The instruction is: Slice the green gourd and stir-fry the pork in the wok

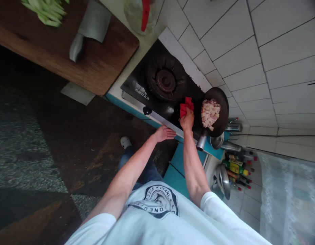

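My right hand (187,119) grips a red cloth (186,105) and presses it on the black gas stove (139,89), right beside a dark wok (223,102). The wok holds diced pink and white meat (210,112) and its handle (201,140) points back toward me. My left hand (165,133) rests flat, fingers apart, on the stove's front edge, holding nothing. The free burner (165,81) is bare.
A wooden cutting board (96,64) carries a cleaver (91,25) and cut green vegetables (46,11). A clear bag with a red tie (142,13) sits behind the stove. Sauce bottles (236,168), ladles (232,128) and a metal lid (223,180) crowd the tiled wall side.
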A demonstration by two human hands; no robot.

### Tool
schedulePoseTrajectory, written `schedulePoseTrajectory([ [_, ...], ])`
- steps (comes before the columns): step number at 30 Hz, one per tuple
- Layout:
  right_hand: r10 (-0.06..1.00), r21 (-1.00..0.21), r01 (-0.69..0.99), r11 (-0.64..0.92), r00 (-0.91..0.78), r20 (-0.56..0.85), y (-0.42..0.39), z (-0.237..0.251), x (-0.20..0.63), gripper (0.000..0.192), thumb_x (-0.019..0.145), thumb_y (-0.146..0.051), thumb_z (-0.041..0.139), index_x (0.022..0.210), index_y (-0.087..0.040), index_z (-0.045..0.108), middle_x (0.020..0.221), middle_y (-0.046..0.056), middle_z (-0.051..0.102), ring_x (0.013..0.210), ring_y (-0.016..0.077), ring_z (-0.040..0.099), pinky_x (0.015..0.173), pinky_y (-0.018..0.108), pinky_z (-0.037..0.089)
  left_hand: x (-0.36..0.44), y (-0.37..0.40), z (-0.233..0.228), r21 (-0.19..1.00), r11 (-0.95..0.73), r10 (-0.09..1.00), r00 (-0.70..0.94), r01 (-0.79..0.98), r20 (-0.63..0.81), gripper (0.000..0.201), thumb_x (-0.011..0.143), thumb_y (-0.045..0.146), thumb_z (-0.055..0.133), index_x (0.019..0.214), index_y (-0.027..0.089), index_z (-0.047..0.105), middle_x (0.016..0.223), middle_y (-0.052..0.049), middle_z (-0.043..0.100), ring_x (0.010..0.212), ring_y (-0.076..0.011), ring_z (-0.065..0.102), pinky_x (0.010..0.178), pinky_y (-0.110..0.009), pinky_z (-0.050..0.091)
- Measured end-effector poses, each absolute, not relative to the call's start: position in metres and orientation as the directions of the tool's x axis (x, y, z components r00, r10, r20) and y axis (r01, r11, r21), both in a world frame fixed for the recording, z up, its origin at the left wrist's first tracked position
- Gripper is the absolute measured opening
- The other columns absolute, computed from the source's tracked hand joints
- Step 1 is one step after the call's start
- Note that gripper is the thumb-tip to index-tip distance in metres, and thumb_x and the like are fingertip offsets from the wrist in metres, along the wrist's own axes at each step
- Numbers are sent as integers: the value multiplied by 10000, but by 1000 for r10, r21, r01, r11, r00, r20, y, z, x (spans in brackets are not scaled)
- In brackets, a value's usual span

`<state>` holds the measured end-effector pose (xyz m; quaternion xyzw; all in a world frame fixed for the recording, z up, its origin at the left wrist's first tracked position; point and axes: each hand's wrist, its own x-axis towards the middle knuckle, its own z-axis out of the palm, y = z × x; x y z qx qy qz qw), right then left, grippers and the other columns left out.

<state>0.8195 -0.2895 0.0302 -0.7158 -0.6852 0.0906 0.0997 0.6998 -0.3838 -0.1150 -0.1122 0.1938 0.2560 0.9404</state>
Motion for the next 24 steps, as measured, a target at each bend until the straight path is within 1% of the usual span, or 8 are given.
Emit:
schedulePoseTrajectory([
  [3, 988, -352, 936, 25, 32, 153, -306, 30, 819, 654, 846, -102, 404, 1464, -163, 608, 1416, 155, 587, 1380, 274, 536, 1201, 527, 425, 699, -381, -110, -128, 842, 427, 793, -523, -434, 544, 924, 361, 432, 1251, 2, 678, 1162, -310, 764, 1097, -388, 771, 1024, -524, 560],
  [7, 936, -379, 925, 18, 117, 330, -328, 37, 818, 724, 832, -80, 334, 1509, -184, 567, 1460, 144, 567, 1423, 253, 513, 1224, 505, 407, 695, -379, -110, -158, 835, 428, 803, -527, -416, 520, 912, 340, 450, 1245, 15, 682, 1139, -305, 770, 1078, -391, 776, 997, -530, 572],
  [9, 934, -375, 926, -41, 169, 315, -340, 33, 818, 722, 839, -89, 335, 1523, -178, 548, 1467, 162, 560, 1429, 267, 505, 1223, 513, 402, 693, -378, -111, -160, 831, 435, 802, -532, -408, 508, 912, 337, 452, 1220, 8, 687, 1138, -311, 768, 1078, -394, 777, 994, -528, 576],
  [11, 951, -354, 929, -108, 201, 237, -349, 23, 818, 706, 842, -117, 366, 1525, -160, 542, 1478, 191, 547, 1429, 301, 493, 1209, 541, 405, 692, -377, -112, -151, 834, 433, 798, -532, -420, 498, 918, 339, 440, 1192, 9, 694, 1122, -307, 772, 1065, -392, 781, 995, -520, 578],
  [16, 970, -281, 943, -177, 216, 113, -347, 8, 812, 704, 835, -259, 544, 1528, -136, 530, 1535, 242, 470, 1397, 387, 459, 1182, 615, 390, 694, -374, -114, -151, 843, 409, 798, -516, -443, 511, 931, 337, 410, 1211, 9, 684, 1047, -294, 780, 1002, -386, 789, 973, -526, 585],
  [18, 976, -284, 946, -160, 195, 99, -336, 13, 808, 643, 830, -265, 559, 1457, -128, 582, 1424, 233, 538, 1313, 376, 508, 1155, 595, 418, 694, -372, -113, -155, 850, 397, 806, -503, -438, 527, 931, 335, 415, 1246, -1, 672, 1059, -306, 775, 1015, -389, 786, 976, -533, 581],
  [21, 977, -315, 940, -132, 176, 117, -311, 21, 806, 552, 858, -213, 483, 1386, -116, 613, 1255, 202, 599, 1203, 331, 570, 1112, 528, 466, 693, -370, -109, -150, 867, 372, 817, -475, -441, 560, 934, 340, 418, 1288, -25, 651, 1121, -333, 760, 1064, -398, 779, 990, -526, 577],
  [24, 977, -288, 955, -66, 120, 176, -280, 21, 807, 637, 879, -173, 424, 1506, -142, 532, 1360, 198, 566, 1289, 314, 544, 1131, 513, 461, 692, -369, -108, -162, 874, 350, 824, -459, -444, 581, 934, 332, 404, 1315, -40, 636, 1159, -345, 750, 1094, -405, 776, 999, -525, 576],
])
